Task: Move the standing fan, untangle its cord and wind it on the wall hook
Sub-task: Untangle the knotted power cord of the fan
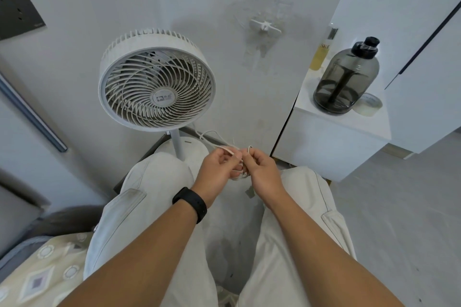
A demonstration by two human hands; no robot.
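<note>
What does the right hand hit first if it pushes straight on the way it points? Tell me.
Most likely the left hand. The right hand points up and left, its fingers pinching the cord right against the left fingers. Beyond them stands the fan pole, though depth is unclear.

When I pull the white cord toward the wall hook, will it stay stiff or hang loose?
Probably loose: the cord sags in thin curved loops between the fan and both hands, left, right. It looks light, so it may slip off the small wall hook unless wound snugly.
</note>
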